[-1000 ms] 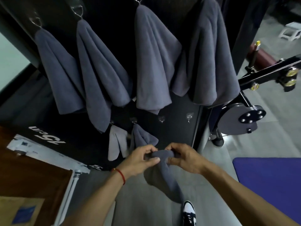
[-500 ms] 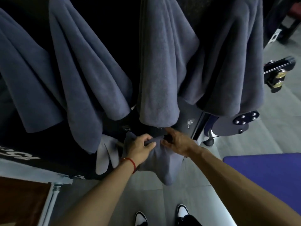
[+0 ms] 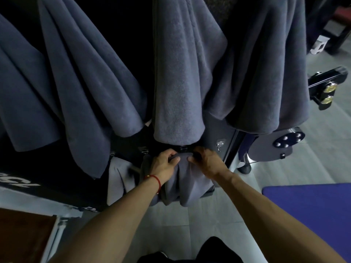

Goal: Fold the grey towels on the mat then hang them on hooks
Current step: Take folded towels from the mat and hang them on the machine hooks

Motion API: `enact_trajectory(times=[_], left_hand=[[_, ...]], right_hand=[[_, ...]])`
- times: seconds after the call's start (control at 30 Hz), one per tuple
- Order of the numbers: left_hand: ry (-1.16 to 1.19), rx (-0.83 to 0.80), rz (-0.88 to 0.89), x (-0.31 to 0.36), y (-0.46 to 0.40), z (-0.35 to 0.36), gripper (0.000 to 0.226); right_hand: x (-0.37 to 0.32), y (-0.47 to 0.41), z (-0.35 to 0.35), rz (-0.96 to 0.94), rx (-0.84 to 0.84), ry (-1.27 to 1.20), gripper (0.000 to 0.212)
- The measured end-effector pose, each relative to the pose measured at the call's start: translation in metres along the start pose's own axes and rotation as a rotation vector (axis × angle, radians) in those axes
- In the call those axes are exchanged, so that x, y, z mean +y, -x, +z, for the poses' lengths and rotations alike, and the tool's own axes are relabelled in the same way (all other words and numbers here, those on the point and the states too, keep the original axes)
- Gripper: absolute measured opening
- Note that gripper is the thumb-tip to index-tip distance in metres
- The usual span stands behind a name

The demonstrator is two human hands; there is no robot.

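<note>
A folded grey towel hangs down between my hands against the black panel. My left hand pinches its top edge from the left, and my right hand grips the same edge from the right. The top edge is pressed up by a small metal hook in the lower row, mostly hidden by the fabric. Another bare hook sits just to the right. Several grey towels hang from the upper row, covering most of the panel.
A lighter grey cloth hangs on the lower row to the left. The purple mat lies on the floor at right. Black gym machine parts stick out at right, and a brown wooden surface sits at the lower left.
I have moved closer to the panel. Both hands carried the towel forward and up, from free air to the lower row of hooks.
</note>
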State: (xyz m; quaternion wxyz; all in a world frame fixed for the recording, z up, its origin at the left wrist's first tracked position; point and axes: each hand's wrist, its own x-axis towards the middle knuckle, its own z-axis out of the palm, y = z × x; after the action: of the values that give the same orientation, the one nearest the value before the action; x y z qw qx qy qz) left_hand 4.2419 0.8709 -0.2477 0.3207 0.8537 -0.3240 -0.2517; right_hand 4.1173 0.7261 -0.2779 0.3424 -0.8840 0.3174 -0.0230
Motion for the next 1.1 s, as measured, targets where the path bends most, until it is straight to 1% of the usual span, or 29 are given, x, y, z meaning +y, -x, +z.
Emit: enact_trajectory(times=[0.1, 0.17, 0.23, 0.3, 0.33, 0.4, 0.47, 0.5, 0.57, 0.6, 0.63, 0.67, 0.7, 0.73, 0.77, 0.8, 0.83, 0.87, 0.93, 1.03, 1.07, 1.1], left_hand=[[0.04, 0.102, -0.056, 0.003, -0.006, 0.01, 0.018], [0.074, 0.207, -0.114, 0.006, -0.012, 0.021, 0.018], [0.081, 0.297, -0.176, 0.008, -0.019, 0.034, 0.017], [0.062, 0.354, -0.225, 0.01, -0.019, 0.042, 0.017], [0.071, 0.364, -0.254, 0.009, -0.021, 0.046, 0.016], [0.163, 0.372, -0.338, 0.005, -0.028, 0.054, 0.014], [0.25, 0.359, -0.435, 0.004, -0.033, 0.055, 0.011], [0.264, 0.324, -0.472, 0.006, -0.034, 0.052, 0.016], [0.255, 0.155, -0.524, 0.013, -0.033, 0.047, 0.03], [0.15, 0.057, -0.471, 0.016, -0.032, 0.049, 0.036], [0.029, -0.001, -0.403, 0.036, -0.021, 0.042, 0.039], [-0.007, -0.019, -0.33, 0.045, -0.015, 0.038, 0.041], [-0.06, -0.025, -0.311, 0.038, -0.017, 0.043, 0.041], [-0.064, 0.026, -0.357, 0.013, -0.023, 0.055, 0.039], [-0.089, 0.143, -0.366, 0.006, -0.021, 0.059, 0.034], [-0.175, 0.28, -0.331, 0.001, -0.02, 0.062, 0.03], [-0.226, 0.388, -0.299, -0.003, -0.018, 0.066, 0.03], [-0.182, 0.47, -0.284, -0.004, -0.017, 0.069, 0.034], [-0.075, 0.484, -0.291, 0.0, -0.012, 0.071, 0.031], [-0.054, 0.433, -0.24, -0.004, -0.011, 0.077, 0.019], [-0.043, 0.397, -0.223, -0.009, -0.01, 0.081, 0.019], [-0.043, 0.366, -0.191, -0.013, -0.009, 0.085, 0.026]], right_hand=[[0.006, -0.007, -0.002, -0.011, 0.076, -0.074, 0.033], [0.006, -0.007, 0.002, 0.003, 0.181, -0.13, 0.037], [0.006, -0.007, 0.015, 0.034, 0.278, -0.194, 0.032], [0.003, -0.004, 0.028, 0.122, 0.358, -0.259, 0.022], [0.004, -0.004, 0.035, 0.193, 0.377, -0.303, 0.023], [0.01, -0.007, 0.044, 0.321, 0.365, -0.39, 0.032], [0.018, -0.012, 0.049, 0.388, 0.349, -0.432, 0.034], [0.021, -0.015, 0.052, 0.411, 0.339, -0.449, 0.031], [0.02, -0.018, 0.058, 0.443, 0.324, -0.45, 0.024], [0.016, -0.016, 0.06, 0.44, 0.34, -0.437, 0.021], [0.013, -0.014, 0.062, 0.417, 0.366, -0.401, 0.018], [0.01, -0.011, 0.064, 0.382, 0.387, -0.329, 0.015], [0.009, -0.009, 0.066, 0.337, 0.408, -0.239, 0.012], [0.008, -0.008, 0.068, 0.296, 0.422, -0.161, 0.012], [0.01, -0.008, 0.069, 0.251, 0.424, -0.116, 0.01], [0.011, -0.009, 0.07, 0.208, 0.409, -0.116, 0.008], [0.014, -0.011, 0.072, 0.167, 0.38, -0.135, 0.007], [0.016, -0.013, 0.072, 0.147, 0.336, -0.154, 0.008], [0.02, -0.013, 0.073, 0.138, 0.261, -0.191, 0.014], [0.029, -0.006, 0.073, 0.063, 0.165, -0.145, 0.032], [0.03, -0.003, 0.073, 0.051, 0.132, -0.124, 0.032], [0.033, -0.002, 0.075, 0.034, 0.109, -0.143, 0.03]])
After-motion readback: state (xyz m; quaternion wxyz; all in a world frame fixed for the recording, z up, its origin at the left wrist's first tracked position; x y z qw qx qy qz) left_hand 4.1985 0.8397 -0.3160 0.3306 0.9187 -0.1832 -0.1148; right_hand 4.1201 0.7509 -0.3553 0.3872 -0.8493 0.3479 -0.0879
